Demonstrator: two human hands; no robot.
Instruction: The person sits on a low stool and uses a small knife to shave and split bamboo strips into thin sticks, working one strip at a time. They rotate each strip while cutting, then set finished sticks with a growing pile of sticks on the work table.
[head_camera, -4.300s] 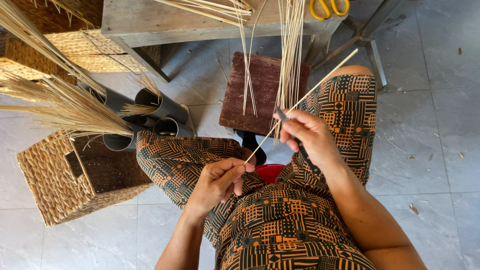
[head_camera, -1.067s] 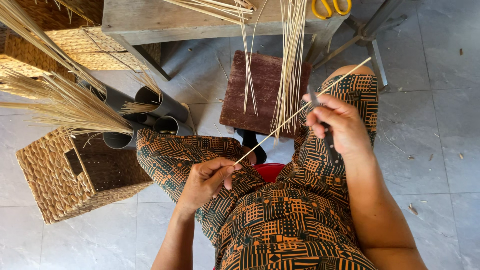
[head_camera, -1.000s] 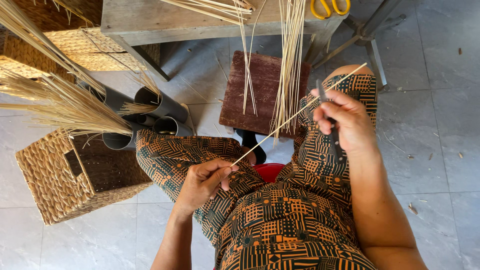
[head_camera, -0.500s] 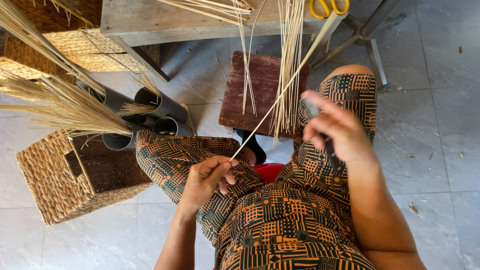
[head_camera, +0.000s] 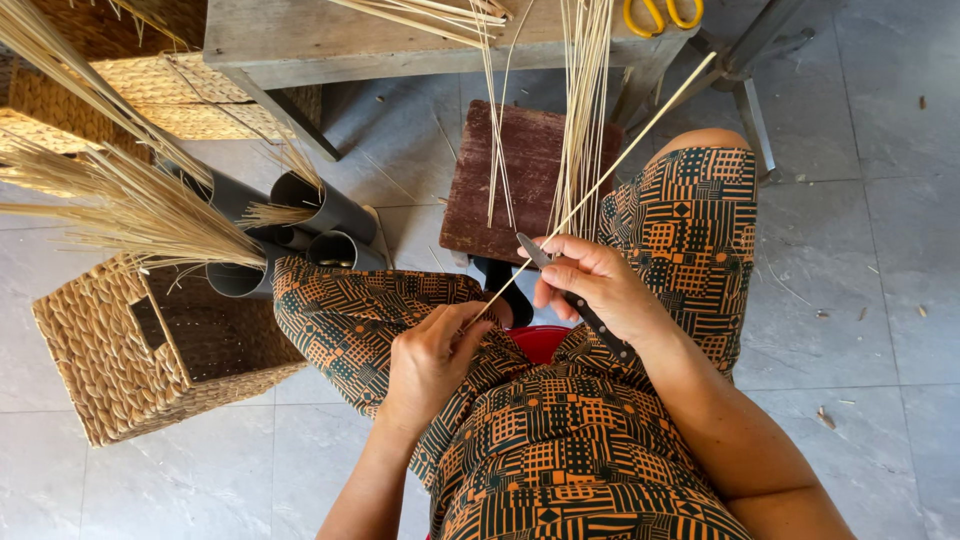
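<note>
over the lap: left hand (head_camera: 432, 352) pinches long pale thin reed strip's (head_camera: 600, 180) lower end; right hand (head_camera: 590, 285) grips small dark-handled knife (head_camera: 575, 300), blade against strip. best: shallow angle, strip taut.

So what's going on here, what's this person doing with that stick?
A seated person in patterned orange and black clothing is working a long thin reed strip with a small knife. The left hand pinches the strip's near end over the lap, while the right hand holds the knife with its blade against the strip. The strip slants up toward a wooden bench, where more strips hang. A woven basket sits on the floor to the left.
</note>
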